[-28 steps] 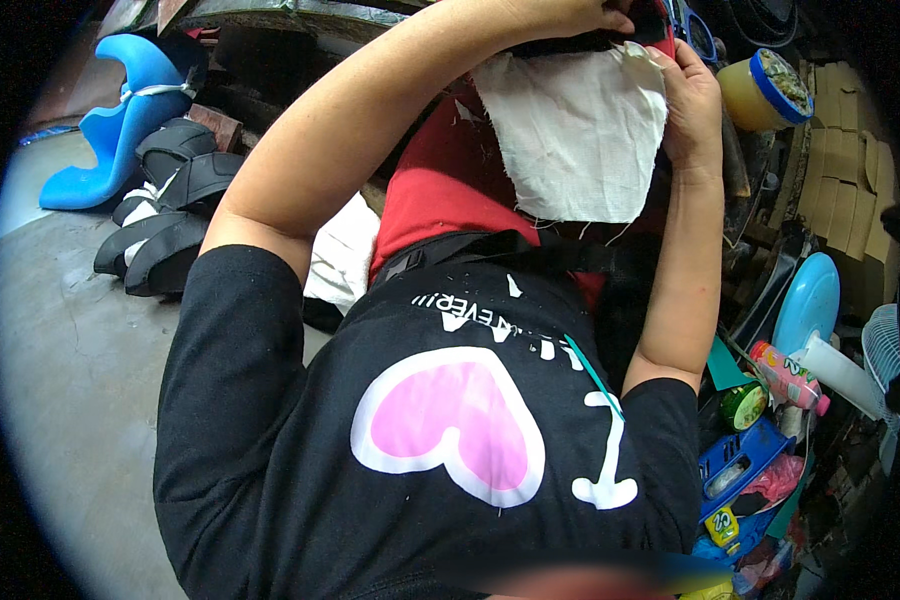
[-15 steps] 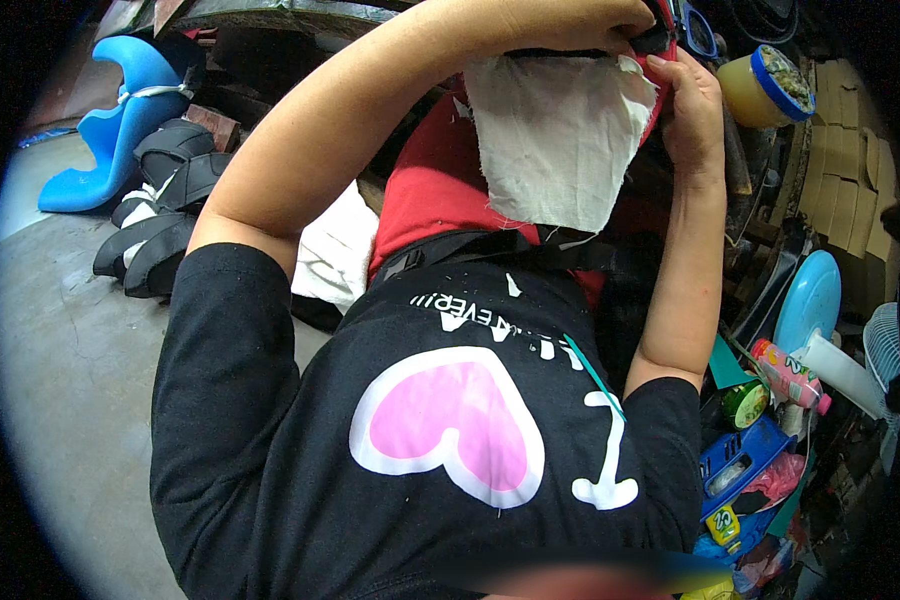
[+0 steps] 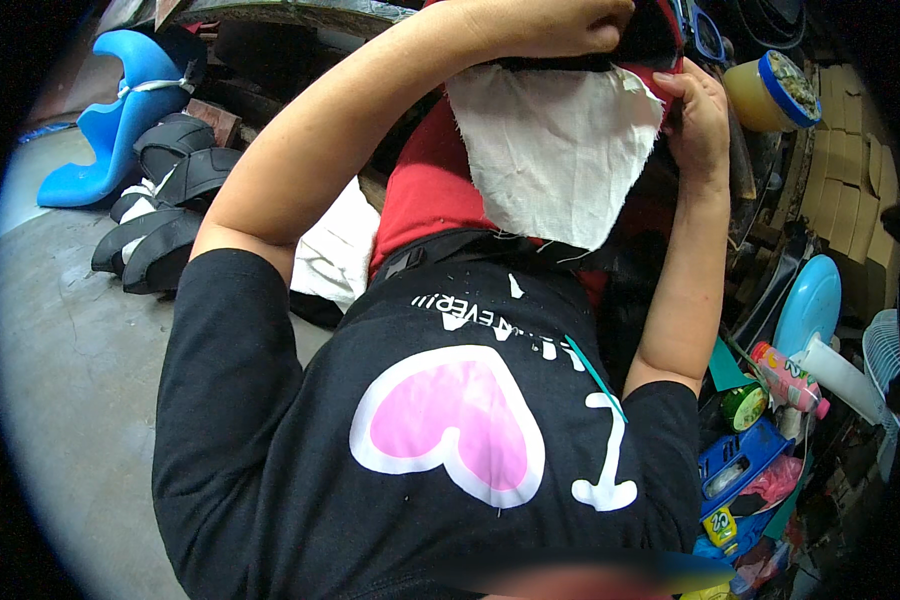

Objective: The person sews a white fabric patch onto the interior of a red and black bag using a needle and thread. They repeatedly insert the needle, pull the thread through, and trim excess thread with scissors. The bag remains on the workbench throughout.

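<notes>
My right hand [image 3: 699, 118] pinches the edge of a red and black fabric piece [image 3: 658, 42] near the top of the view. From this piece hangs a whitish cloth [image 3: 560, 150] with frayed edges, over my red-clothed lap [image 3: 432, 185]. Curled above the cloth, my left hand [image 3: 582, 27] lies over the dark part of the piece. Its fingers are bent in, and whatever they hold is hidden. Part of the fabric piece runs out of the top edge.
On the floor at left lie several black curved pieces [image 3: 185, 175] beside a blue plastic form [image 3: 120, 120]. A yellowish jar with a blue rim [image 3: 760, 92] stands right of my right hand. Further down are a light-blue fan-like disc [image 3: 808, 300], a pink bottle [image 3: 788, 375] and a blue basket [image 3: 735, 462].
My left hand has drawn left, away from my right fingers. My right hand has shifted slightly down, and the whitish cloth hangs lower and spreads wider.
</notes>
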A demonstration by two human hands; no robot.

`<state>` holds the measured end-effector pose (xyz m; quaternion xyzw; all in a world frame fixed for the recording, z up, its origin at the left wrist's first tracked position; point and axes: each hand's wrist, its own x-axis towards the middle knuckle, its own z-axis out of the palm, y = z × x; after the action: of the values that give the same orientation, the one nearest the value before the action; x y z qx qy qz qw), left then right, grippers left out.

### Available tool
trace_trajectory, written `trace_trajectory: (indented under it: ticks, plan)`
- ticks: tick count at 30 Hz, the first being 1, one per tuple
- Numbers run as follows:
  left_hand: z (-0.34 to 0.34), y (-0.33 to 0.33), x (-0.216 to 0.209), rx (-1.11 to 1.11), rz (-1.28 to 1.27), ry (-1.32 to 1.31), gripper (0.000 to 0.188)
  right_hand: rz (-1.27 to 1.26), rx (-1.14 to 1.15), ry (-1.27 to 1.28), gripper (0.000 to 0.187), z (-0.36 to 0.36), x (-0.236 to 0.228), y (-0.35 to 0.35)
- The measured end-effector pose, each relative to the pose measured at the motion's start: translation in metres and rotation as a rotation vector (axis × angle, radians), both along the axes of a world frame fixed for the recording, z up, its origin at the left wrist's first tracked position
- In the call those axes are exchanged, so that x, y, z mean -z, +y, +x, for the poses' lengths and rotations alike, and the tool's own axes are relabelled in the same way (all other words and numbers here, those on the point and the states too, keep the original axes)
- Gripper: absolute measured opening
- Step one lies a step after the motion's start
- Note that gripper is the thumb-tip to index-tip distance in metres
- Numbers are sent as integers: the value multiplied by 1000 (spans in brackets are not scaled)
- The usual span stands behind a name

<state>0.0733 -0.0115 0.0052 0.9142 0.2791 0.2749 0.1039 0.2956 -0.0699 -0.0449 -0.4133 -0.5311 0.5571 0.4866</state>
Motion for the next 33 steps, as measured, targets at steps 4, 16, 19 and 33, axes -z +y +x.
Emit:
trace_trajectory:
  ticks: [4,16,19,33]
  plan:
    - [3,-8,-3,100,45,-7,16,5,8,-21,19,1,0,0]
    - [14,-9,12,30,188,168,13,80,-9,-101,20,-3,4,1]
    - [13,-4,15,13,193,101,15,43,-44,-97,19,-3,4,3]
    - [8,-2,9,40,51,22,15,352,375,-444,20,-19,6,-5]
